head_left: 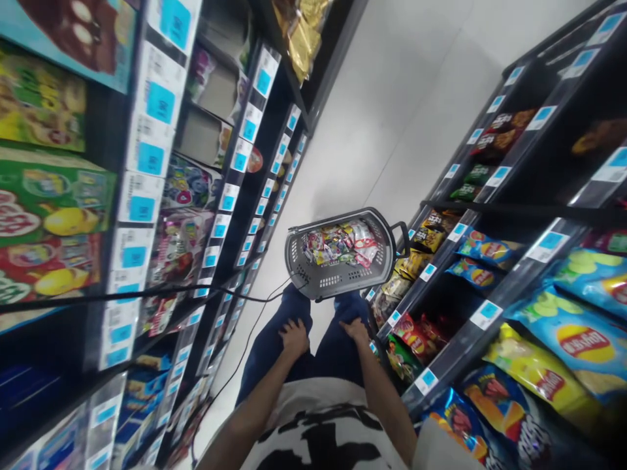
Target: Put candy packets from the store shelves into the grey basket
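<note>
My left hand (295, 337) lies on my left thigh near the knee, fingers spread and holding nothing. On the other leg, my right hand (356, 330) rests on the dark blue trousers (267, 339) with its fingers stretched out. Just beyond my knees, a grey shopping basket (333, 284) stands on the floor, apart from both hands. Several colourful snack packets (340, 243) lie inside it; their exact kinds are too small to read. The basket's black handle (404, 238) sticks out toward the right shelf.
Tall shelves (147, 150) with boxed and bagged goods line the left side. Opposite, another shelf (490, 313) holds chip bags (580, 339). A pale floor aisle (386, 104) runs between them. Thin dark cables (235, 294) cross the view beside my left leg.
</note>
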Available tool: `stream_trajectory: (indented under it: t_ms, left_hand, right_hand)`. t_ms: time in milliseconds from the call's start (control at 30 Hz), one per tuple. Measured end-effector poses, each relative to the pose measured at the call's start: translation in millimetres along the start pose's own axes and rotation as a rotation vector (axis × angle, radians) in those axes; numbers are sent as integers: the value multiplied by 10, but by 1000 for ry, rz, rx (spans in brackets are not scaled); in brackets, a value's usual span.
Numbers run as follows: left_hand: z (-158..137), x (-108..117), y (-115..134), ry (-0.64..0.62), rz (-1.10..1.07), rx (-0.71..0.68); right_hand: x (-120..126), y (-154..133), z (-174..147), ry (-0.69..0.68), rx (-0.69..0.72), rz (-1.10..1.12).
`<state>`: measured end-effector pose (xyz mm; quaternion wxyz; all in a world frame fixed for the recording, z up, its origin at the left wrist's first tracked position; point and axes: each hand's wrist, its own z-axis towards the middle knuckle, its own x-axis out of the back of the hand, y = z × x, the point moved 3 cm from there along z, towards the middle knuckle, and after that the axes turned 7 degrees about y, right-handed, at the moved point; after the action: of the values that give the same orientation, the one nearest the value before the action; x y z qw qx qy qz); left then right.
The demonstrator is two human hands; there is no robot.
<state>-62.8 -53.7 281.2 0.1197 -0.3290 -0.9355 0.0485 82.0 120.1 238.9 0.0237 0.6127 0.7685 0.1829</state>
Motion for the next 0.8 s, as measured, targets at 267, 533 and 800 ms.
stream_trajectory:
  t_ms: [267,533,800]
  left_hand:
    - [727,-254,-230,40,-79,92]
    - [750,-281,-286,109,-97,40]
    - [789,-280,-365,98,-110,39]
  right_hand:
    - [-316,-150,255,159,21,-113]
    - [-315,-136,215,197,121,-173]
    - [-228,-184,134,170,173,-217]
